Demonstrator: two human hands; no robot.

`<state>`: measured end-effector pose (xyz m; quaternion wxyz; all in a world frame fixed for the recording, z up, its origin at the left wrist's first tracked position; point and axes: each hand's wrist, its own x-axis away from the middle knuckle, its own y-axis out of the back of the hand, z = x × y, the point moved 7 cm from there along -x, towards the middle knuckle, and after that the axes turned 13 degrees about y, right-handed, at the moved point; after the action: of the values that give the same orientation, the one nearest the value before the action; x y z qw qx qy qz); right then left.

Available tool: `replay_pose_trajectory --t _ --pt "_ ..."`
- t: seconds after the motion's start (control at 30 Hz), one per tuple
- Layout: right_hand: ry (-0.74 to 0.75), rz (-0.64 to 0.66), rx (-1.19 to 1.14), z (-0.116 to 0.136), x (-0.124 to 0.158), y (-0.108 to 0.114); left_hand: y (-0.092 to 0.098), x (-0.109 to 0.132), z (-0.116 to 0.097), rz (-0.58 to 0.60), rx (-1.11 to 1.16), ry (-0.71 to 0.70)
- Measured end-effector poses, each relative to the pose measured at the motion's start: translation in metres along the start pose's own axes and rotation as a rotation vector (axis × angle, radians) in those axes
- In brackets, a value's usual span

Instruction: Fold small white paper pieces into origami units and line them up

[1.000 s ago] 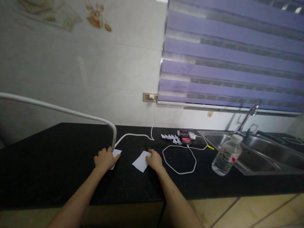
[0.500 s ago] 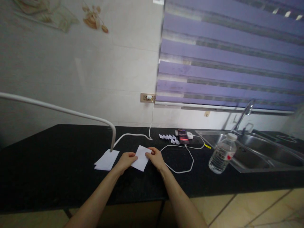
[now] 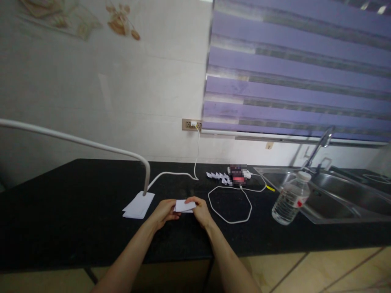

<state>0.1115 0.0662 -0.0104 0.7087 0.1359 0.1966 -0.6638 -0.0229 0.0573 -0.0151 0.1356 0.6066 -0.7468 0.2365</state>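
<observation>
Paper (image 3: 184, 206) right of stack (image 3: 139, 204): left hand (image 3: 163, 212), right hand (image 3: 198, 209) pinch its edges, fingers closed. Risk: uneven press, crooked crease.

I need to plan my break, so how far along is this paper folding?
Looks done: a row of small folded pieces lies at the back of the counter. In hand: left hand and right hand pinch one sheet, partly folded. Left: a stack of flat sheets beside the left hand.
</observation>
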Motion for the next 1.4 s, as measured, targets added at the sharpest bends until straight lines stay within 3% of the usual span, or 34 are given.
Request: replay_pose_trajectory --t 0.1,0.17,0.37,0.8,1.23,1.4 --pt "0.03 0.004 0.012 0.001 0.002 -0.002 -0.002 0.0 0.002 0.036 0.006 -0.026" --pt "0.046 0.004 0.007 0.004 0.002 -0.003 -0.001 0.0 0.001 -0.006 -0.046 -0.081" --pt "-0.119 -0.095 -0.174 -0.007 0.002 0.001 0.005 -0.002 -0.004 -0.154 0.085 -0.201" --pt "-0.071 -0.031 -0.016 0.013 0.004 -0.005 0.003 -0.001 -0.004 -0.11 0.162 -0.222" --pt "-0.071 -0.057 -0.04 0.012 0.002 -0.007 0.009 0.011 -0.009 -0.331 -0.155 -0.356" --pt "-0.106 0.013 -0.003 0.011 -0.001 -0.011 0.008 0.02 -0.017 -0.409 -0.357 -0.429"
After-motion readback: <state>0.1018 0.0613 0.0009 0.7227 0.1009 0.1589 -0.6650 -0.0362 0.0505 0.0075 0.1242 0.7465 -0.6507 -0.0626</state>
